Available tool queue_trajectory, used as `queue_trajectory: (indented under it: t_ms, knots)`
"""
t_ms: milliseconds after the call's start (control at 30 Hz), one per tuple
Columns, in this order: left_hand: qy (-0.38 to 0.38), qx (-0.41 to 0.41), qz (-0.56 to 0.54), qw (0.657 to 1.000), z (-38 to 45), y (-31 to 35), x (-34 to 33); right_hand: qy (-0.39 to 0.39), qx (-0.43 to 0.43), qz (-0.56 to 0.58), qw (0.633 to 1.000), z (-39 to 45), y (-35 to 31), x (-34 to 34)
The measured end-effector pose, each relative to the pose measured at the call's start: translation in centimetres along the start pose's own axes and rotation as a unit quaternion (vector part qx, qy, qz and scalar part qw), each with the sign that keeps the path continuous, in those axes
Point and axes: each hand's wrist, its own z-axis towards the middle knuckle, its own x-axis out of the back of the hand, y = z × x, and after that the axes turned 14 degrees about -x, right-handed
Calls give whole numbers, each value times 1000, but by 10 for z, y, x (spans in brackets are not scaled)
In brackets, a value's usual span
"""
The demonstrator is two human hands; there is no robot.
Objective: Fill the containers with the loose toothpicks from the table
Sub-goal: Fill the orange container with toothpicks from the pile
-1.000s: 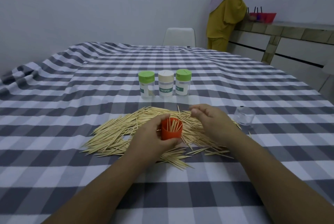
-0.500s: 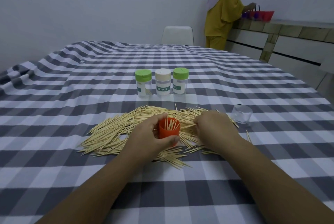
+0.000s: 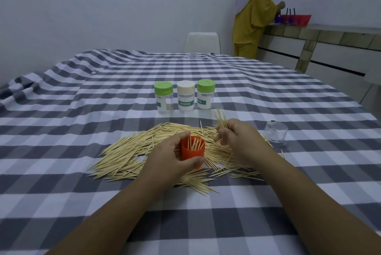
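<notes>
Orange plastic cup (image 3: 193, 149) (some toothpicks upright inside), frame centre, gripped by curled fingers of left hand (image 3: 171, 159). Right hand (image 3: 240, 139) beside it pinches a wooden toothpick bundle (image 3: 221, 124) above the loose toothpick pile (image 3: 134, 153).

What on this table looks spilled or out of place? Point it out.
The loose toothpicks lie strewn over the checked cloth around the orange container. A clear cup sits apart at the right.

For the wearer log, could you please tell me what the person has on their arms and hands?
Nothing is visibly worn: the left hand and right hand are bare, without gloves, rings, or a watch, and both forearms are uncovered to the frame's bottom edge, no sleeve in sight.
</notes>
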Motion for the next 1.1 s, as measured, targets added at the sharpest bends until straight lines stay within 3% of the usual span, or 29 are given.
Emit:
queue_trajectory:
  t_ms: [233,467,733,1100]
  knots:
    - [2,5,-5,1000,0,-1,-2,-25,14,219,975,-6,-8,-12]
    - [6,6,-10,1000,1,-2,-4,28,55,284,957,-11,-18,-24]
    - [15,-15,12,1000,0,-3,-4,-83,19,217,972,-17,-12,-41]
    - [15,-19,34,999,1,-3,-4,-70,29,130,989,-10,-8,-34]
